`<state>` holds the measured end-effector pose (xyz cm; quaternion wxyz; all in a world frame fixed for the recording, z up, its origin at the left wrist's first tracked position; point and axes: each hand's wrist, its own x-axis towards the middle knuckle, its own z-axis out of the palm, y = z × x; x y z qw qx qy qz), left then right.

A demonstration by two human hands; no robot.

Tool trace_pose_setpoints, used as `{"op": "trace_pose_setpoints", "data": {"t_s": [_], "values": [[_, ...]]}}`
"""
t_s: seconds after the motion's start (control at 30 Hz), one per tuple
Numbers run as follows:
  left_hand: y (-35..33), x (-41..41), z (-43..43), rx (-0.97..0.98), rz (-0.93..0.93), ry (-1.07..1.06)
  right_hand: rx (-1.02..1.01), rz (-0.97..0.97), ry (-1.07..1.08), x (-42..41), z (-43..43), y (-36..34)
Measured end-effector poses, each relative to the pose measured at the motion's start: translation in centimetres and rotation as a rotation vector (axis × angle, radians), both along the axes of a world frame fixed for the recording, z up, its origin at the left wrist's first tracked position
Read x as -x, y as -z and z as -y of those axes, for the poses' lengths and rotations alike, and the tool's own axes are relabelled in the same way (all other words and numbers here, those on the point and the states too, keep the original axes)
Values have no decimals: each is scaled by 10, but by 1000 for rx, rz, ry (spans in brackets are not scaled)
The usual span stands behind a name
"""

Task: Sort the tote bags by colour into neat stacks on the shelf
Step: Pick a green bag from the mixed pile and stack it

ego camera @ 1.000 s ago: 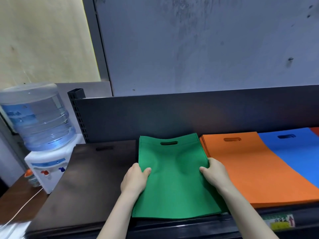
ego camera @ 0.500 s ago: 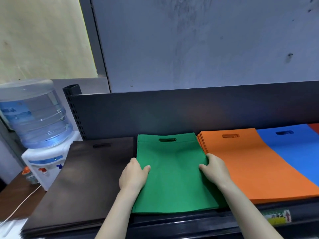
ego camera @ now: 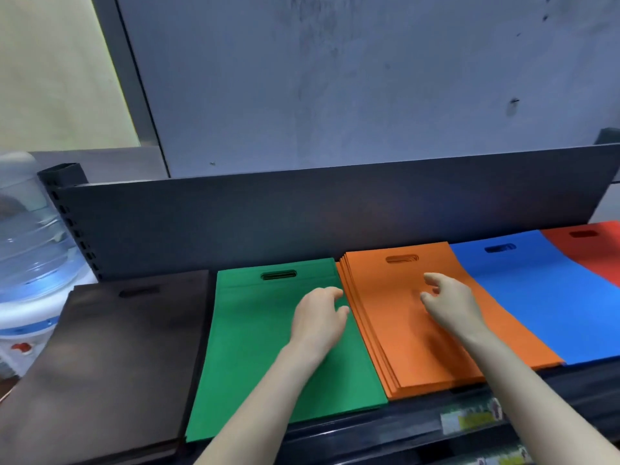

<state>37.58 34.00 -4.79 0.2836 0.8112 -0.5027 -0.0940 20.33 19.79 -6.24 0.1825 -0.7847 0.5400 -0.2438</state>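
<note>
Shelf (ego camera: 362, 427), dark metal, with an upright back panel (ego camera: 302, 216) behind it; five stacks of flat tote bags lie side by side on it, cut-out handles toward the back. Item 1: black stack (ego camera: 100, 357), far left, front corners running out of view. Item 2: green stack (ego camera: 261, 357), just beside the black, edges square. Item 3: orange stack (ego camera: 396, 347), touching the green along its left side, layers fanned slightly so several edges show at the left and front. Item 4: blue stack (ego camera: 536, 297), overlapping the right side of the orange. Item 5: red stack (ego camera: 593, 260), far right, partly cut off by the frame. Left hand (ego camera: 318, 317): over the right edge of the green stack, thumb reaching toward the orange, fingers loosely curled, gripping nothing; contact with the bags cannot be told. Right hand (ego camera: 449, 303): above the middle of the orange stack, fingers loosely bent and spread, holding nothing, a shadow on the fabric below it. Also present: a water dispenser (ego camera: 30, 250) with a clear bottle, left of the shelf; a label strip (ego camera: 469, 419) on the shelf's front edge, print unreadable.
</note>
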Motion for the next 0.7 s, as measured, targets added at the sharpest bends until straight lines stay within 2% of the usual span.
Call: {"op": "trace_pose_setpoints", "data": {"t_s": [0.3, 0.47, 0.7], "values": [[15, 37, 45, -127, -10, -38, -94, -220, 181, 57, 78, 20], [16, 42, 50, -155, -21, -81, -88, -154, 126, 49, 84, 21], [15, 47, 55, -209, 10, -135, -62, -170, 77, 50, 83, 27]]}}
